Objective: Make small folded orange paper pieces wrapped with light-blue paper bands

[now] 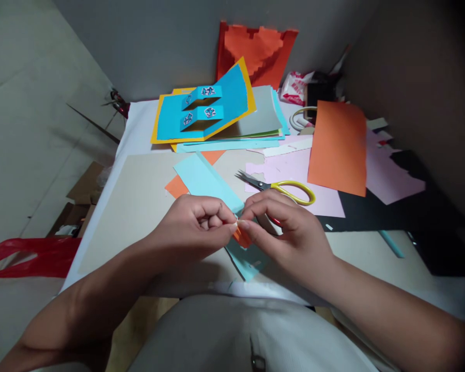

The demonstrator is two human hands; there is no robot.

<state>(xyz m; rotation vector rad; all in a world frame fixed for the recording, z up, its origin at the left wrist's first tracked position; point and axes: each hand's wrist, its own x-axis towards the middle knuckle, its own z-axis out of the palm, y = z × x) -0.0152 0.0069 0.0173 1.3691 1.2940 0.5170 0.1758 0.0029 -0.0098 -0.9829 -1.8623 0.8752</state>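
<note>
Dark, outlined Chinese characters stand on the two raised strips [201,106] of the blue pop-up card [232,98], too blurred to read; the white packet's [295,88] red print is illegible.

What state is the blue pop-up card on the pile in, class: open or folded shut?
Open: the blue pop-up card lies spread on its yellow backing, with two lettered steps standing out from its centre fold.

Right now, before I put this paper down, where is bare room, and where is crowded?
Widest open patch: the beige card, between the white tablecloth and the light blue paper, left of your left hand. A smaller one: right of your right hand, below the black sheet. Crowded: the far side, with stacked cards, scissors and orange sheet.
</note>
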